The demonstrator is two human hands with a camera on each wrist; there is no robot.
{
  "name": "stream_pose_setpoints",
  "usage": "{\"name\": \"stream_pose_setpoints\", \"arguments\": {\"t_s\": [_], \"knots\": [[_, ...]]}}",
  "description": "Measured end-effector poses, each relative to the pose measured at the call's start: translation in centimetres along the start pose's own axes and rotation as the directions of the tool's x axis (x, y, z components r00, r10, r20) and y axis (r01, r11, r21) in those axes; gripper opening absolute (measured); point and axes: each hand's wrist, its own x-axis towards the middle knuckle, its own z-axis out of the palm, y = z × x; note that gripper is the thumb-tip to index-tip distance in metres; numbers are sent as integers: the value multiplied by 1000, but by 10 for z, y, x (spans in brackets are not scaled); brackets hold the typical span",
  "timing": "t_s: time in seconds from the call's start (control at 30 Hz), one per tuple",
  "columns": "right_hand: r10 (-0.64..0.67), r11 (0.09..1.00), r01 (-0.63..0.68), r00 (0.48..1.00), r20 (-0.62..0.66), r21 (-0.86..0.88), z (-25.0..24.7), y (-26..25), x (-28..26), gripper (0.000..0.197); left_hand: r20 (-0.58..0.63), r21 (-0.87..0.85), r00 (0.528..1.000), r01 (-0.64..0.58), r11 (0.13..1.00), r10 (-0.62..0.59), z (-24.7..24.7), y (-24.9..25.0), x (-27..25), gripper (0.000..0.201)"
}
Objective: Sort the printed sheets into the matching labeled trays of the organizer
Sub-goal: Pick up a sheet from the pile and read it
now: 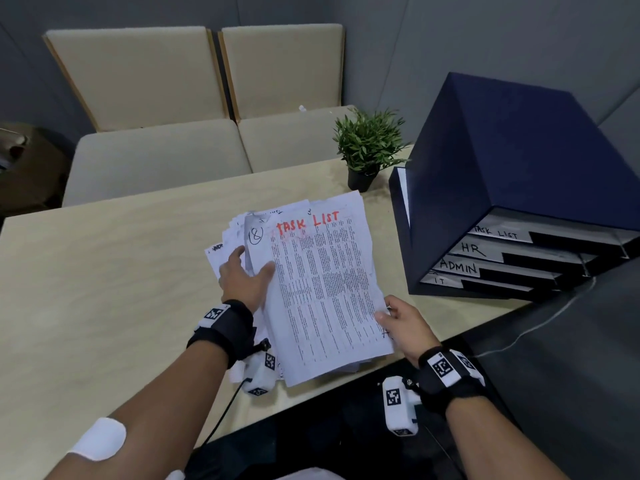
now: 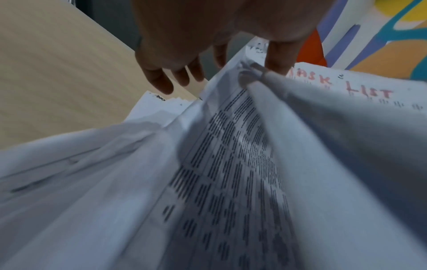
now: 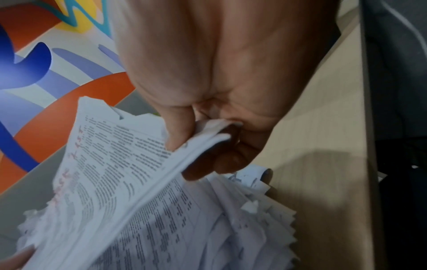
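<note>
While the right hand [image 1: 403, 323] pinches the top sheet's [image 1: 322, 289] near right corner above the pile, the matching tray [image 1: 502, 233] lies up and right; the left hand [image 1: 244, 278], fingers straight, presses the pile [image 1: 230, 237].

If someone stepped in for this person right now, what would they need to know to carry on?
Right hand: pinches the near right corner of the sheets headed TASK LIST, lifting them off the pile.
Left hand: fingers spread flat on the paper pile, thumb against the lifted sheets' left edge.
Organizer: stands on the table to the right, trays labelled from top down TASK LIST, HR, ADMIN, IT.
Done: cannot tell how much is already filed; tray contents are hidden.
Left: slide the held sheets into the top tray, then sort the remaining pile by heading.
</note>
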Motion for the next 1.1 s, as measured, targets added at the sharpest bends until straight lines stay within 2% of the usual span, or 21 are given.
{"name": "stream_pose_setpoints", "arguments": {"t_s": [0.07, 0.17, 0.27, 0.33, 0.43, 0.5, 0.57, 0.63, 0.7, 0.8, 0.9, 1.1], "knots": [[-7, 1000, 7, 1000, 6, 21, -1, -1, -2, 5, -25, -23, 1000, -18, 1000, 18, -2, 7, 4, 71], [-18, 999, 18, 1000, 7, 33, -1, -3, -3, 11, 56, -190, 998, -19, 982, 30, -5, 16, 5, 58], [-8, 999, 8, 1000, -4, 37, 0, -7, -4, 10, 84, -227, 994, -52, 972, 72, -6, 25, -4, 28], [10, 1000, -9, 1000, -14, 6, 1, -10, -6, 10, 87, -252, 988, -102, 962, 128, -7, 32, -11, 19], [35, 997, -36, 999, -28, -66, 0, -19, -5, 13, 130, -281, 966, -179, 943, 222, -8, 47, -22, 24], [44, 998, -46, 998, -48, -43, -2, -31, -6, 11, 185, -307, 942, -215, 927, 280, -11, 57, -31, 26], [6, 1000, -6, 997, -83, -7, -7, -45, -7, 39, 249, -351, 913, -226, 909, 324, -16, 67, -38, 28], [-58, 992, 68, 994, -92, 108, -11, -61, -10, 49, 296, -403, 886, -222, 888, 356, -22, 74, -42, 32], [-110, 978, 120, 992, -67, 172, -14, -76, -14, 45, 317, -459, 875, -197, 866, 367, -26, 78, -44, 33], [-154, 972, 161, 987, -52, 169, -19, -94, -23, 32, 334, -485, 874, -160, 860, 352, -23, 82, -52, 33], [-150, 970, 168, 983, -107, 178, -31, -99, -35, 25, 366, -457, 870, -141, 878, 330, -9, 88, -62, 30], [-118, 969, 171, 955, -272, 178, -86, -90, -70, 24, 480, -375, 824, -117, 919, 301, 48, 103, -89, 29]]}}
